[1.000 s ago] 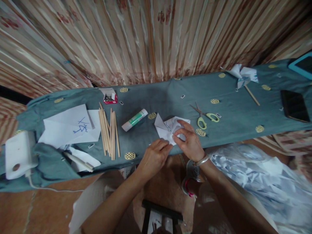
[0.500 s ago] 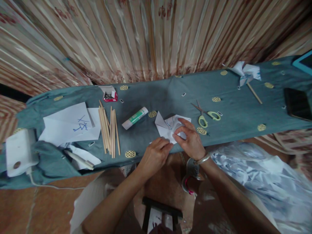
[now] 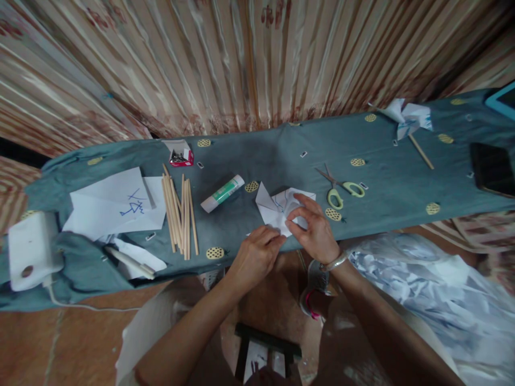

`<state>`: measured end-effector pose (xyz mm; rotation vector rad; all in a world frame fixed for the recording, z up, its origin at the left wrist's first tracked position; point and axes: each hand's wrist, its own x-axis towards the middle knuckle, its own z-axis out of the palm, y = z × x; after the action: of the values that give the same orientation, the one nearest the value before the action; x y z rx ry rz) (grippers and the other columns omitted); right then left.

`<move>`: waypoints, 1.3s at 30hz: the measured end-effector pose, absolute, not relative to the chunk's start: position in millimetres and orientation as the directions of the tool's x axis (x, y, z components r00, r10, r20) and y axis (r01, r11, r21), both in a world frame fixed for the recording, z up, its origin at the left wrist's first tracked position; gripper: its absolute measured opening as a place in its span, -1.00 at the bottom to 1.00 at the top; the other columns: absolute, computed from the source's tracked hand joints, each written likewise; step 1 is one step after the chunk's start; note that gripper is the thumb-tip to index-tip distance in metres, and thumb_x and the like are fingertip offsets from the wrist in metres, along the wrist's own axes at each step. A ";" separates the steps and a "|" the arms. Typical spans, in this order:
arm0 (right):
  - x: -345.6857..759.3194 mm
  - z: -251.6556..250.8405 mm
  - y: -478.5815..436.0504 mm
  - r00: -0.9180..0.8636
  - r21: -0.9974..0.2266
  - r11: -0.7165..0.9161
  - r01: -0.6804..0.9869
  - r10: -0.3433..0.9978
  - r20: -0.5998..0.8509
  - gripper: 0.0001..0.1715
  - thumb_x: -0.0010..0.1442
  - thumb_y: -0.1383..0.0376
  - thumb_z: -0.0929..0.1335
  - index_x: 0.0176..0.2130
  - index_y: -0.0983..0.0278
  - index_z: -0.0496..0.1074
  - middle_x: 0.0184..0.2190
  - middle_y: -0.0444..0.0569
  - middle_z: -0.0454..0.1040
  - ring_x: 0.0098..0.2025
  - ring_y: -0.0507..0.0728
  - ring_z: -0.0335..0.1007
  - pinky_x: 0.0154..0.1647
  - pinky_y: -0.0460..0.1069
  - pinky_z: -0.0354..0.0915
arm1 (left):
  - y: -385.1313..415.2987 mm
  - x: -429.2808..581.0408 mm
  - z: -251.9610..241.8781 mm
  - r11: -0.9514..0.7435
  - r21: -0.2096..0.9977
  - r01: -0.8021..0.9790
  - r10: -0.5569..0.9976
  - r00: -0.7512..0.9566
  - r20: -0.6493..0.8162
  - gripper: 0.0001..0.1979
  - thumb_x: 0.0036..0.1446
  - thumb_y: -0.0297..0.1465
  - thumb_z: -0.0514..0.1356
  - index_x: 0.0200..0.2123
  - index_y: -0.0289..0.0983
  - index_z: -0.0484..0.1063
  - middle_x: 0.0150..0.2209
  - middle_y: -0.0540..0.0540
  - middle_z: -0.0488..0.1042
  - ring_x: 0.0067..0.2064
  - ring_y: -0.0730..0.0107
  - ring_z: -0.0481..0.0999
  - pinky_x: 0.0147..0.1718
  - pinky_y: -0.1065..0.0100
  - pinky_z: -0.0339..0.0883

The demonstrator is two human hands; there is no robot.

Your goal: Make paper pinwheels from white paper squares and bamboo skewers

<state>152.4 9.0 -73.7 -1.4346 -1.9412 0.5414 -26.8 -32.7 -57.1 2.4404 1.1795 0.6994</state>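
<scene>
A folded white paper piece with blue pen marks lies near the front edge of the teal cloth-covered table. My left hand pinches its near corner with the fingertips. My right hand curls over the paper's right side, thumb and fingers holding a flap. A metal bangle sits on my right wrist.
Green-handled scissors lie right of the paper, a glue stick and several wooden sticks to the left. White sheets, a red staple box, a white device, a finished paper pinwheel and a dark phone also rest here.
Both hands stay on the folded paper with only small finger shifts. The view has drifted slightly, so the table sits a little higher in the picture.
</scene>
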 end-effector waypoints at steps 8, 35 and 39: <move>153.3 -76.3 8.2 -0.196 -0.660 0.338 0.671 0.939 0.282 -0.94 0.13 0.30 0.36 -0.33 0.23 0.45 0.15 0.11 0.34 0.22 0.27 0.21 0.24 0.23 0.12 | -32.7 -26.1 -59.1 -0.596 0.495 0.632 0.798 0.534 0.280 -0.81 0.24 -0.52 0.07 -0.15 -0.35 0.45 -0.22 -0.14 0.50 -0.15 0.29 0.44 -0.18 0.26 0.48; 147.9 -79.3 -6.4 -0.308 -0.486 0.442 0.754 0.891 0.334 -0.64 0.27 0.36 0.20 -0.06 0.21 0.49 0.32 0.04 0.13 0.37 0.31 -0.06 0.26 0.34 0.10 | -32.9 -26.2 -56.7 -0.588 0.497 0.638 0.803 0.534 0.266 -0.83 0.25 -0.49 0.06 -0.20 -0.33 0.45 -0.26 -0.14 0.49 -0.16 0.29 0.46 -0.20 0.25 0.47; 145.9 -82.0 -11.5 -0.336 -0.437 0.450 0.779 0.887 0.316 -0.52 0.22 0.48 0.15 0.02 0.20 0.42 0.32 0.07 0.11 0.40 0.28 -0.15 0.25 0.37 0.08 | -33.7 -25.8 -57.6 -0.575 0.502 0.646 0.815 0.508 0.280 -0.82 0.24 -0.50 0.06 -0.19 -0.32 0.45 -0.27 -0.13 0.48 -0.19 0.30 0.46 -0.23 0.27 0.47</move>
<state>145.9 -11.5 -82.0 -1.3916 -2.1948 0.2818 -25.8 -33.7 -57.6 2.4215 1.2188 0.7097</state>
